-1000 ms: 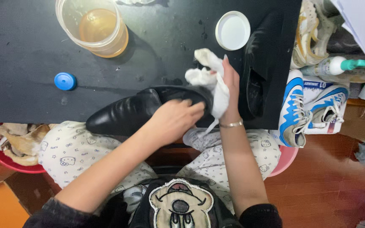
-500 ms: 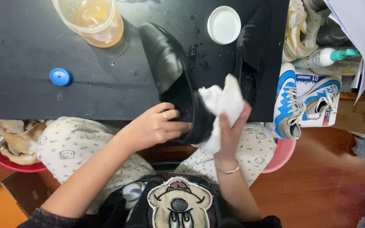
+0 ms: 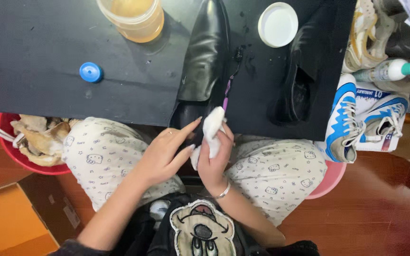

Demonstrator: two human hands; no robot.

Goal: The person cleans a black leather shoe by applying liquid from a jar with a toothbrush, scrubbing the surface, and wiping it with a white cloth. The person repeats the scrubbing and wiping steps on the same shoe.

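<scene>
While your right hand (image 3: 214,159) grips a white cloth (image 3: 210,132) against the heel, your left hand (image 3: 164,154) (fingers loosely spread) steadies the black shoe (image 3: 206,61) lying lengthwise on the dark surface (image 3: 39,57), toe pointing away.

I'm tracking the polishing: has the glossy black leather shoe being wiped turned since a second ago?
Yes. The glossy black leather shoe lay sideways across the black tabletop; now its toe points toward the far edge, beside the amber jar.
</scene>
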